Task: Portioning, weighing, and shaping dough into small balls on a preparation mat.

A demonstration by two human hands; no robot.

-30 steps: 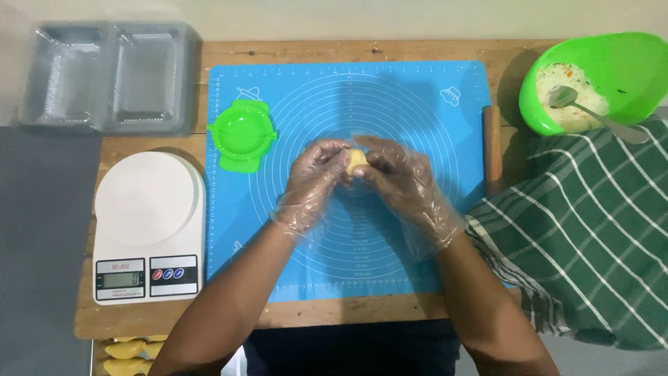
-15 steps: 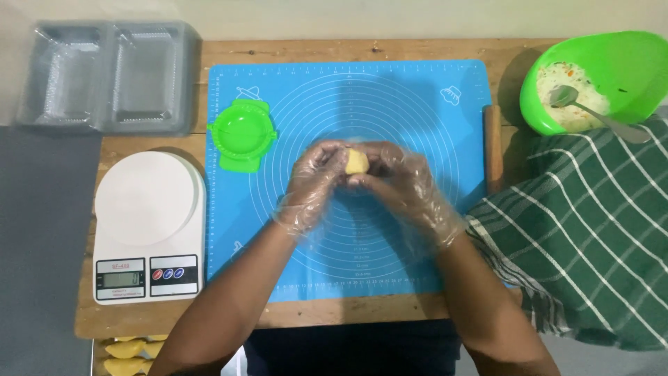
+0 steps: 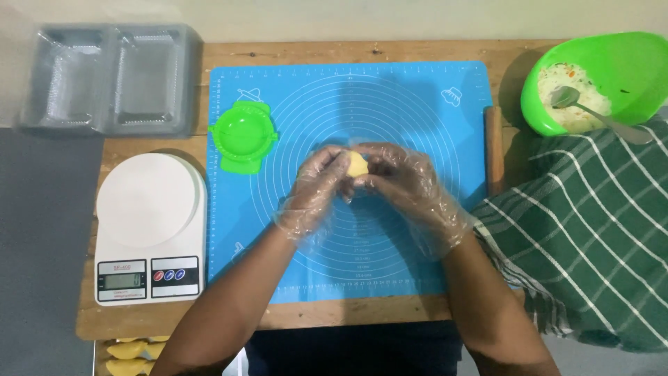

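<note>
The left hand [image 3: 316,184] and right hand [image 3: 403,182], both in clear plastic gloves, are curled closed around a small yellow dough ball [image 3: 358,164], pinched between their fingertips above the centre of the blue silicone pastry mat [image 3: 424,104]. A green dumpling press [image 3: 243,136] lies at the mat's left edge, a white kitchen scale [image 3: 149,226] further left. A green bowl [image 3: 619,59] of filling with a spoon [image 3: 598,115] sits at far right, above a green striped cloth [image 3: 591,230].

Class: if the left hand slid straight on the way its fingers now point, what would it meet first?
The left hand points right and slightly away, at the yellow dough piece it already touches; just beyond is the right hand.
</note>
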